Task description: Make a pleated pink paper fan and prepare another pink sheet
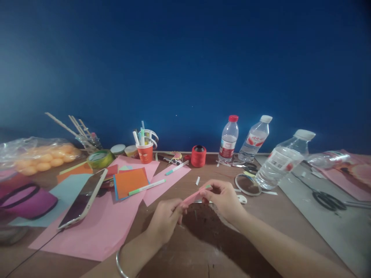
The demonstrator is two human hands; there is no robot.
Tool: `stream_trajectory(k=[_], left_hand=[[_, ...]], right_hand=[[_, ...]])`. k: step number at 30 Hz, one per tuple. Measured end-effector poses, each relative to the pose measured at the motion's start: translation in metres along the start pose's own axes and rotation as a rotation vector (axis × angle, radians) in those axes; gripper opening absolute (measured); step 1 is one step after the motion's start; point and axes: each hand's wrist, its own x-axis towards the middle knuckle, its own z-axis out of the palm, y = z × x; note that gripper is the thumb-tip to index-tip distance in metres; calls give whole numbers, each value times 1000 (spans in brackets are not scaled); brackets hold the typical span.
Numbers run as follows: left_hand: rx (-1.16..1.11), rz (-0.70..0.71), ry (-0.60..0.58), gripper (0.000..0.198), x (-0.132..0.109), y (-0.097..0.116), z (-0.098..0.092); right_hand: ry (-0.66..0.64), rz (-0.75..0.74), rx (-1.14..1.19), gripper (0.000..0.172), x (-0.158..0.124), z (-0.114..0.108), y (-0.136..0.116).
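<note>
Both of my hands hold a narrow pink paper strip (193,198) just above the wooden table (179,251). My left hand (165,219) pinches its near left end with fingers closed; a metal bangle sits on that wrist. My right hand (222,197) pinches the far right end, where a bit of green shows at the fingertips. A large pink paper sheet (98,227) lies flat to the left of my hands.
A phone (84,197) lies on the pink sheet beside orange paper (130,181) and a green-capped pen (147,187). At the back stand a pen cup (145,151), red thread spool (198,156), tape roll (100,158) and three water bottles (228,139). Scissors (329,200) lie right.
</note>
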Motion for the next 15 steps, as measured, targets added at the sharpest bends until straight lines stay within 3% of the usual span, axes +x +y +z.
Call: stream_trajectory(k=[4,15], left_hand=[[97,46,32,38,1,2,-4],[295,318,134,45,-3,-2,-2]], right_hand=[[21,-37,108,20,3,-4,3],[-90,-48,238,14,9,-11,27]])
